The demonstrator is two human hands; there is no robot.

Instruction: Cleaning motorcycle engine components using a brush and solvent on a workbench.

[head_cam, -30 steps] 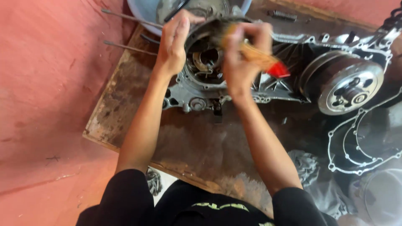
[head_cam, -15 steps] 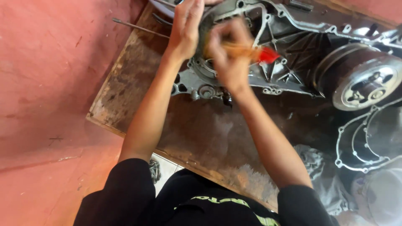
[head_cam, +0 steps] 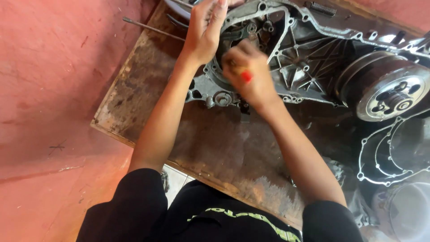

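Grey cast-metal engine casing (head_cam: 309,58) lies on the stained wooden worktop (head_cam: 134,103), with a round clutch drum (head_cam: 387,87) at its right end and a thin gasket (head_cam: 394,152) just beside the drum. In the head view, the right hand (head_cam: 248,76) has its grip closed around a tool with a red handle tip (head_cam: 246,75), positioned over the casing's left opening. The left hand (head_cam: 204,31) rests on the casing rim, fingers curled; whether its grip holds anything cannot be told.
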